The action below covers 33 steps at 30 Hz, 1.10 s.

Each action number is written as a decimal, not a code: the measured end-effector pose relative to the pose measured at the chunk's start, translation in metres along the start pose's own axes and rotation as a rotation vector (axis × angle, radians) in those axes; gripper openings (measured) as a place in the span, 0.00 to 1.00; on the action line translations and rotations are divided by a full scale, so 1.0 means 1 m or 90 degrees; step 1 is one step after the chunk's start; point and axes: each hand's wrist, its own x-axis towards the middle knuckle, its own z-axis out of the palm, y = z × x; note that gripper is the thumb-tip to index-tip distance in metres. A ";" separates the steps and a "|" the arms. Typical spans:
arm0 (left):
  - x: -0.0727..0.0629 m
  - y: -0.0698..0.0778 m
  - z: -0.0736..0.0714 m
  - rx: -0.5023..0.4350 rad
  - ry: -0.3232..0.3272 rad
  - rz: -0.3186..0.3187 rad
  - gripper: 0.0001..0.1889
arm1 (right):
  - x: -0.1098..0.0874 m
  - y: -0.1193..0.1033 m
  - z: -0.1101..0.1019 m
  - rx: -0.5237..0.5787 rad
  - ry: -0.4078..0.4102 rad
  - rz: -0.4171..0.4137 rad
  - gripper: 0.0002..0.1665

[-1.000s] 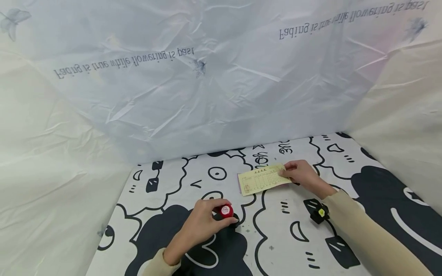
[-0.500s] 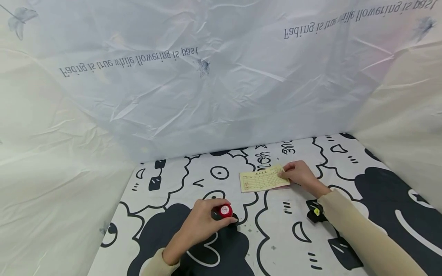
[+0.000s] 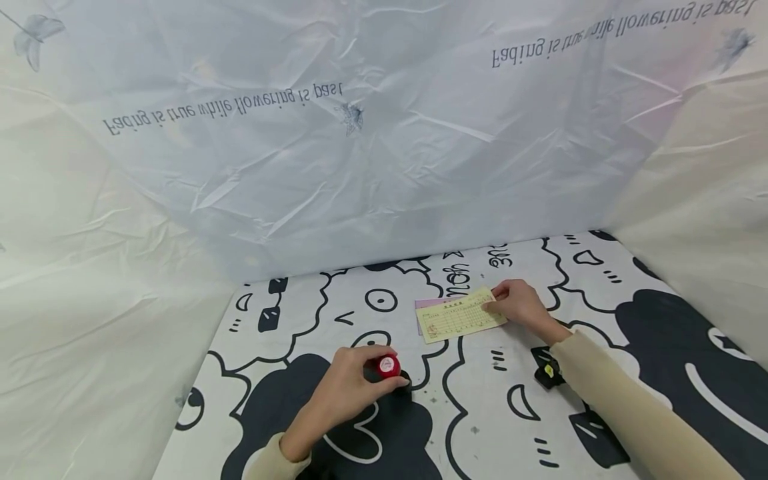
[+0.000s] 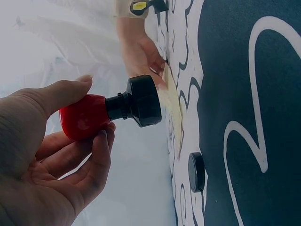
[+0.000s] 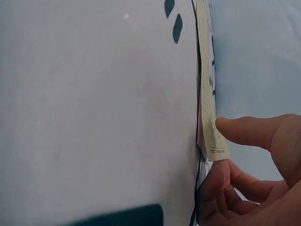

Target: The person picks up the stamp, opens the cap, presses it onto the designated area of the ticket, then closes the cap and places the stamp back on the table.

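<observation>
My left hand (image 3: 343,390) grips the red knob of a hand stamp (image 4: 87,117), thumb on one side and fingers on the other. The stamp's black round head is bare and held above the cloth. On the cloth nearby lies a round black cap (image 4: 196,172). My right hand (image 3: 523,307) pinches the right end of a yellow receipt slip (image 3: 459,319) between thumb and fingers. Printed lines and a small reddish mark show on the slip. Beneath it, a purplish sheet (image 3: 425,304) peeks out at the back left.
A white cloth (image 3: 480,413) with black cartoon drawings covers the work surface. Pale plastic sheeting (image 3: 384,173) with printed lettering rises behind, and more sheeting closes in both sides.
The yellow slip first lay over to the back, then swung forward at its left end, baring the purplish sheet. My left hand with the stamp has barely moved.
</observation>
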 end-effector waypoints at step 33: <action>-0.038 -0.031 -0.040 0.072 0.088 -0.105 0.20 | -0.032 -0.086 0.064 -0.060 -0.261 -0.468 0.10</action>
